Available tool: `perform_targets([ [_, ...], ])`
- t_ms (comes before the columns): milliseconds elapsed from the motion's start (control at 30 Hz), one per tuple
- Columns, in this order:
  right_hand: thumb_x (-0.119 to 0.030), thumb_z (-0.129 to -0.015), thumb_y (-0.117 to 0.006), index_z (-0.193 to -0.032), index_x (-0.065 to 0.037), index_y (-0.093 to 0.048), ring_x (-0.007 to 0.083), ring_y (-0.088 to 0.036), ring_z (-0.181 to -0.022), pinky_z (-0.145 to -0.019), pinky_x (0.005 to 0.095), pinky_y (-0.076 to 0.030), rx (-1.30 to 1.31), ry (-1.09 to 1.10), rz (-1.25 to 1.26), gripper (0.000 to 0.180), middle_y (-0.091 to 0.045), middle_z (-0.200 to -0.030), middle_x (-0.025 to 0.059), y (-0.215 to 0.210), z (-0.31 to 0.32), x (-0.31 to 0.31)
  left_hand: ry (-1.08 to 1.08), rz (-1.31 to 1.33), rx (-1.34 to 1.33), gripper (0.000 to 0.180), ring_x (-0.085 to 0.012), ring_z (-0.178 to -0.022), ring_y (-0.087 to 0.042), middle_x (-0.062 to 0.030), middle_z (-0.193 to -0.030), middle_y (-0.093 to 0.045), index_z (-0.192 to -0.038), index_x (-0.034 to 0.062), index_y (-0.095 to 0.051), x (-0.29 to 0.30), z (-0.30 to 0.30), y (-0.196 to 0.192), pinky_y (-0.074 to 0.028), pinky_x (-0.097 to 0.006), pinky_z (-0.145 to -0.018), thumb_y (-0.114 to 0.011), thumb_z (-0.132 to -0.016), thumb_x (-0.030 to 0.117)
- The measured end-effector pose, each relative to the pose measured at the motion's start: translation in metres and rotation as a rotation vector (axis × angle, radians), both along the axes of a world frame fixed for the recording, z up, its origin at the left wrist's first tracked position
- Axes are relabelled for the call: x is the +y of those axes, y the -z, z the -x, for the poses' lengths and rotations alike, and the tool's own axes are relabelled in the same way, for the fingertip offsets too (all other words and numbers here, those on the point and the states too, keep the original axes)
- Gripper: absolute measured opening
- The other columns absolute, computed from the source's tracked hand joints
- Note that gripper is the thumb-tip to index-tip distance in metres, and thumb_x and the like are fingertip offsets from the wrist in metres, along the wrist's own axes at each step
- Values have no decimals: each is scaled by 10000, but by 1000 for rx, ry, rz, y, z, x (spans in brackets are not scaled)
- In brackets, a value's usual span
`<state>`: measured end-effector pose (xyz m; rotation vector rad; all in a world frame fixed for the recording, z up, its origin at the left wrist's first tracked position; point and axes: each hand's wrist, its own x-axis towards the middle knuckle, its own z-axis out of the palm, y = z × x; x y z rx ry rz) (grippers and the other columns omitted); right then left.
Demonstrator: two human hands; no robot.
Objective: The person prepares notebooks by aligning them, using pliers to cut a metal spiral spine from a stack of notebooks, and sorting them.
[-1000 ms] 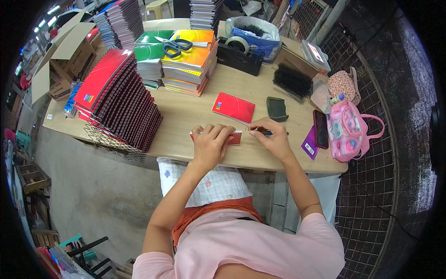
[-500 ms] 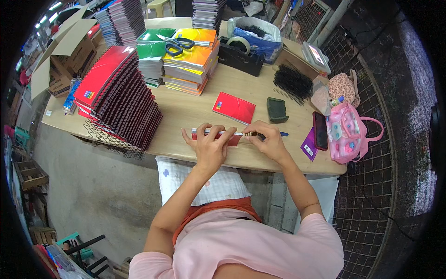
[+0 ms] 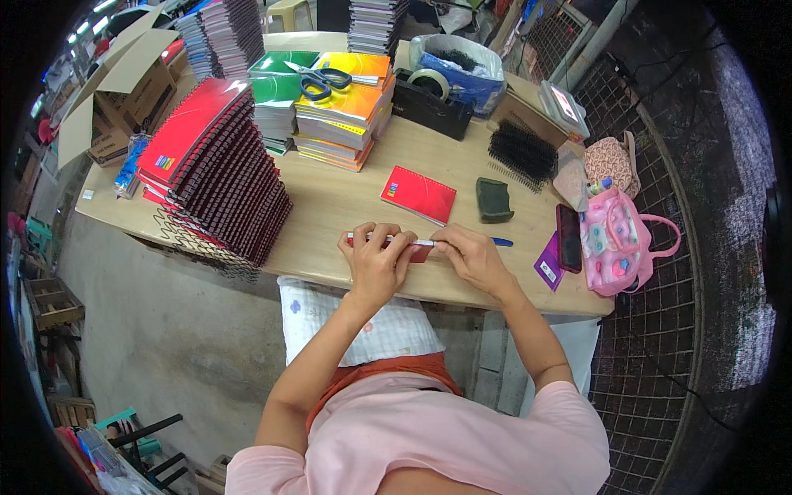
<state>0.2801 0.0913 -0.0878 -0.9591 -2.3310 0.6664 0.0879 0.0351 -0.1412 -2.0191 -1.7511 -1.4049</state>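
At the near edge of the wooden counter (image 3: 330,206), we see a person's left hand (image 3: 375,264) pressing flat on a small red notebook (image 3: 417,250), fingers spread over its cover, while the right hand (image 3: 472,257) pinches a blue-tipped pen (image 3: 462,242) lying along the notebook's upper edge. The left grip is a flat hold on the notebook; the right grip is narrow, closed on the pen. The notebook sits just inside the counter's front lip, between the two hands. Beyond it a second red notebook (image 3: 418,195) lies apart on bare wood, with a dark green pad (image 3: 493,200) just beside it. To the left, a slanting stack of red spiral notebooks (image 3: 210,177) reaches the counter's edge and overhangs it. To the right, a dark phone (image 3: 569,238) and a pink bag (image 3: 615,243) crowd the far corner. We find the widest open wood between the stack and the hands.
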Motion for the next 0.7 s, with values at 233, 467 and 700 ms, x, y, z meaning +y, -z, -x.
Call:
perform_targets([
  [233,-174,-880,-697,-991,-36,-666,316,-610,-896,-772,410,-498,-46,-48,-258,180,-629,-1030,117,7,4,4,10,1,-15,163,-252,-987,-536,33,-950,-635,-931,213,-728,-1,-1,-3,-315,-475,-875,-780,-777,222],
  [467,-241,-857,-724,-1226,-112,-663,389,-523,-1191,-1020,479,-427,-151,6,-235,396,-586,-1286,171,8,-1,9,-4,-99,-95,230,-308,-1076,-462,-60,-1028,-569,-930,207,-737,0,-4,-2,-348,-453,-901,-827,-723,250],
  [700,-320,-781,-799,-1379,-215,-617,434,-484,-1270,-1101,475,-369,-642,29,-297,634,-496,-1399,237,10,-111,114,72,-71,-173,350,-316,-1070,-411,-103,-1074,-514,-907,150,-713,7,5,10,-371,-441,-885,-890,-650,308],
])
